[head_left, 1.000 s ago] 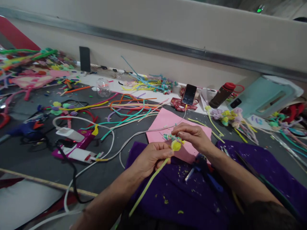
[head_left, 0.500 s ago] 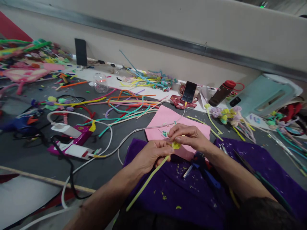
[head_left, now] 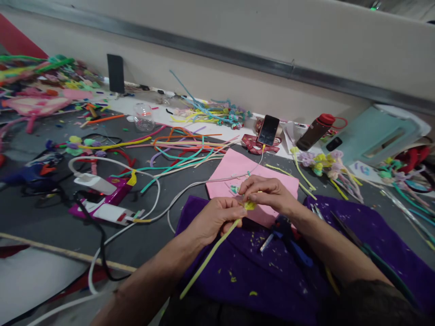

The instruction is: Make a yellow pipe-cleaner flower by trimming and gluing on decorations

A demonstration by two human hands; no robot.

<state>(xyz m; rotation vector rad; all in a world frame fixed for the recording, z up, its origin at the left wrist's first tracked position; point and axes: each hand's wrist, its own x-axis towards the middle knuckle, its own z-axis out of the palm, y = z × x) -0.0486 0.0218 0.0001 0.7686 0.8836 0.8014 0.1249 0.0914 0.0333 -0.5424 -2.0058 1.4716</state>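
Between my hands is a yellow pipe-cleaner flower with a long pale-yellow stem that slants down to the lower left. My left hand pinches it just below the bloom, fingers closed round the stem. From the right, the thumb and fingers of my right hand are closed on the top of the bloom; its petals are partly hidden by them. Under both hands lie a pink sheet with small scraps and a purple cloth dotted with yellow bits. A blue-handled tool rests on the cloth below my right hand.
A phone on a cable stands behind the pink sheet. Loose pipe cleaners lie left of it. A purple power strip with cords sits at left. A brown bottle, a pale-green box and finished flowers stand at right.
Both hands keep their hold on the yellow flower, with only a very slight shift of the fingers. The whole view has moved a little; nothing else has visibly changed.
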